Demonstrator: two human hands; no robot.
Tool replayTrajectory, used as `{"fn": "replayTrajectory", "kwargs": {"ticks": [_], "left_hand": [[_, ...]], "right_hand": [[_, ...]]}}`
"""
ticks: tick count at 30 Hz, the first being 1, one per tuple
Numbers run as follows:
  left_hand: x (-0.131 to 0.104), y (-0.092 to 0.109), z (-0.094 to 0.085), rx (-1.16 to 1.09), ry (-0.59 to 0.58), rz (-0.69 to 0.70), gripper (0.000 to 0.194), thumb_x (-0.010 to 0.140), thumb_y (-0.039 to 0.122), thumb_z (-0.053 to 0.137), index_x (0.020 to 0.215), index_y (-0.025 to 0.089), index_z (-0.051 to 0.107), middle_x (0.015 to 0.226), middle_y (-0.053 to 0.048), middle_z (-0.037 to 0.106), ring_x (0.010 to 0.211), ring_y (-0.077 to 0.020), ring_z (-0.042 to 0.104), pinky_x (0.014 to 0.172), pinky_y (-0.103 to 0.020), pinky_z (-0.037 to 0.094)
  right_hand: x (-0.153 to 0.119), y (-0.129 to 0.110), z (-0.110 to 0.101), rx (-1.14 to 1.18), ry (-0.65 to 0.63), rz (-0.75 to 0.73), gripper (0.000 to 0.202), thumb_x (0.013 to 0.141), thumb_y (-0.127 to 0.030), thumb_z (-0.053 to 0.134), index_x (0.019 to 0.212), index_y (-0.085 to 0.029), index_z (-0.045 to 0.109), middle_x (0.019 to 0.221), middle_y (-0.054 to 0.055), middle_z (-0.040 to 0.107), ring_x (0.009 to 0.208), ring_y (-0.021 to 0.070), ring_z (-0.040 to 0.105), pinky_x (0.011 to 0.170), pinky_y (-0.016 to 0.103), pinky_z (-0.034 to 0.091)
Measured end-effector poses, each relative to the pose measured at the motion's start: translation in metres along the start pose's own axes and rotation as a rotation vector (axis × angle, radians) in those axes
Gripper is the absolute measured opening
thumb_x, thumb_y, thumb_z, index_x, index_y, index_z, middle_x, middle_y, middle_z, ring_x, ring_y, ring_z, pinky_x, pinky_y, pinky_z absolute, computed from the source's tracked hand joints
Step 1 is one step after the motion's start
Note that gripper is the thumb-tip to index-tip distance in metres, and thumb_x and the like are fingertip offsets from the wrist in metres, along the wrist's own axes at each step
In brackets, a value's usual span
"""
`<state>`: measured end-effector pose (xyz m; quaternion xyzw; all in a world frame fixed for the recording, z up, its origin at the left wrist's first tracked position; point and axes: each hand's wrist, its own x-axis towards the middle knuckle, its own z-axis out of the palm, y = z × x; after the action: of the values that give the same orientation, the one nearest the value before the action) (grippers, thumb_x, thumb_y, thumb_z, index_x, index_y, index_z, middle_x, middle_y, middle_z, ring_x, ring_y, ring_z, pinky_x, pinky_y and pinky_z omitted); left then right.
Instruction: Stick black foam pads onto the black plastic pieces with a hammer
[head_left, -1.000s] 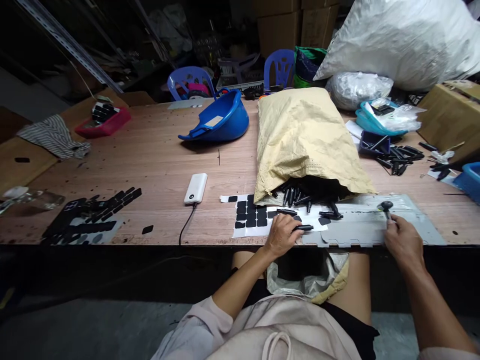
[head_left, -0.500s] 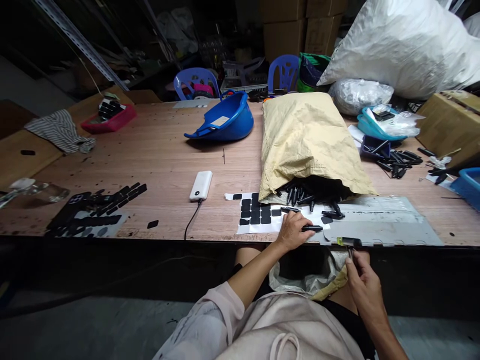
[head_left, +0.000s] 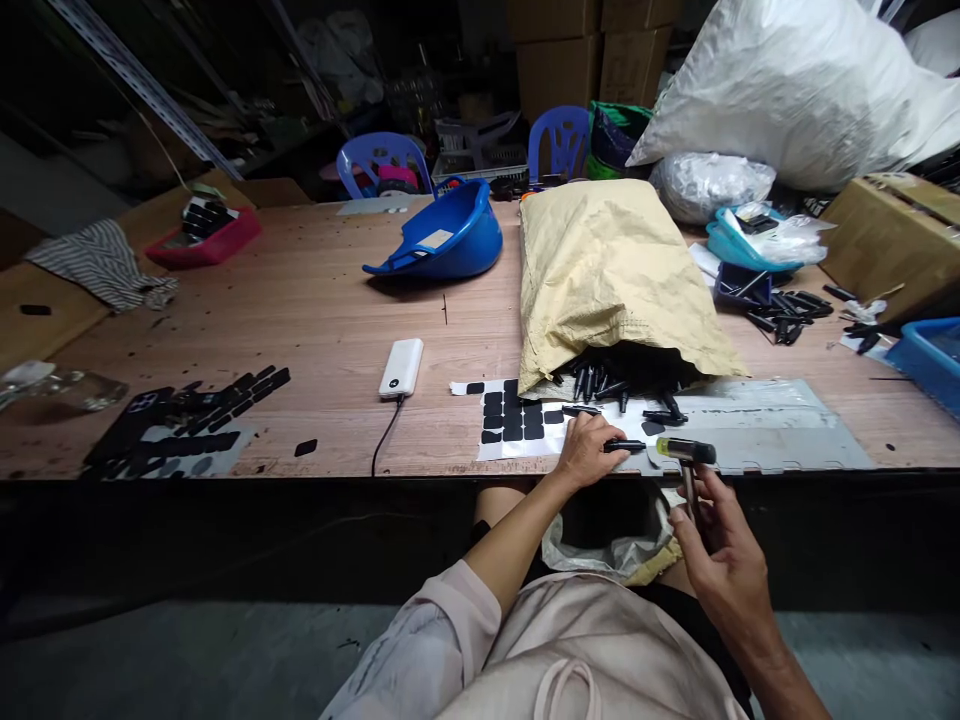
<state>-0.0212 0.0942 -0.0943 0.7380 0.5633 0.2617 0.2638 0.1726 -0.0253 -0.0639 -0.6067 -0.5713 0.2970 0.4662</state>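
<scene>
Near the table's front edge, my left hand [head_left: 589, 452] is closed on a black pen-shaped piece [head_left: 625, 445], which lies sideways and points right. My right hand [head_left: 726, 560] grips a small mallet [head_left: 685, 450] by its handle. The mallet's head is yellow-green at one end and black at the other, and it hangs just right of the piece's tip, apart from it. Beyond my left hand lies another black piece [head_left: 582, 410]. More black pieces [head_left: 592, 382] spill from the mouth of a yellowish sack [head_left: 622, 260].
A white sheet with black stickers [head_left: 513, 412] lies left of my left hand. Further left are a white power bank [head_left: 401, 368] with a cable and a phone [head_left: 135, 425]. A blue basin [head_left: 469, 235] stands behind. An open bag [head_left: 600, 565] sits below the table edge.
My right hand has raised the mallet and brought it slightly left, closer to the black piece. My left hand stays on the piece. The view has shifted slightly.
</scene>
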Motion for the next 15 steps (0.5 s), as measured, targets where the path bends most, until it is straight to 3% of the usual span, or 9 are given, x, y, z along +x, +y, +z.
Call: {"fn": "replayTrajectory", "kwargs": {"ticks": [3, 5, 8, 11, 15], "left_hand": [[0.000, -0.001, 0.001, -0.009, 0.008, -0.002, 0.023, 0.085, 0.034, 0.087, 0.108, 0.028, 0.085, 0.101, -0.004, 0.073, 0.106, -0.0263, 0.056, 0.099, -0.042, 0.046], [0.001, -0.002, 0.002, -0.014, 0.008, 0.003, 0.023, 0.086, 0.035, 0.086, 0.108, 0.029, 0.085, 0.100, -0.004, 0.073, 0.104, -0.0260, 0.056, 0.099, -0.042, 0.046], [0.001, -0.003, 0.003, -0.013, 0.005, 0.016, 0.023, 0.086, 0.036, 0.086, 0.108, 0.030, 0.086, 0.100, -0.004, 0.072, 0.103, -0.0255, 0.056, 0.099, -0.042, 0.046], [0.001, -0.005, 0.004, -0.005, 0.010, 0.027, 0.022, 0.087, 0.037, 0.085, 0.108, 0.030, 0.086, 0.100, -0.004, 0.073, 0.103, -0.0253, 0.056, 0.099, -0.042, 0.046], [0.000, -0.005, 0.003, 0.006, 0.000, 0.034, 0.022, 0.088, 0.039, 0.085, 0.108, 0.030, 0.086, 0.098, -0.004, 0.073, 0.103, -0.0253, 0.056, 0.098, -0.042, 0.046]], "right_hand": [[-0.011, 0.011, 0.007, 0.010, -0.029, -0.001, 0.054, 0.098, -0.051, 0.065, 0.144, -0.022, 0.068, 0.125, 0.013, 0.077, 0.103, 0.0250, 0.076, 0.091, 0.039, 0.065], [-0.014, 0.023, 0.011, -0.051, -0.001, 0.016, 0.055, 0.097, -0.056, 0.063, 0.138, -0.020, 0.073, 0.130, 0.014, 0.077, 0.118, 0.0286, 0.073, 0.103, 0.043, 0.061], [-0.006, 0.032, 0.011, -0.177, 0.098, 0.044, 0.062, 0.098, -0.057, 0.059, 0.146, -0.020, 0.069, 0.142, 0.013, 0.072, 0.131, 0.0295, 0.067, 0.113, 0.044, 0.054], [0.011, 0.025, 0.004, -0.300, 0.119, -0.033, 0.059, 0.102, -0.051, 0.052, 0.151, -0.020, 0.065, 0.142, 0.014, 0.071, 0.129, 0.0294, 0.067, 0.112, 0.044, 0.053], [0.026, 0.009, 0.003, -0.423, 0.095, -0.181, 0.053, 0.105, -0.043, 0.047, 0.148, -0.020, 0.067, 0.122, 0.014, 0.076, 0.113, 0.0283, 0.069, 0.101, 0.042, 0.054]]}}
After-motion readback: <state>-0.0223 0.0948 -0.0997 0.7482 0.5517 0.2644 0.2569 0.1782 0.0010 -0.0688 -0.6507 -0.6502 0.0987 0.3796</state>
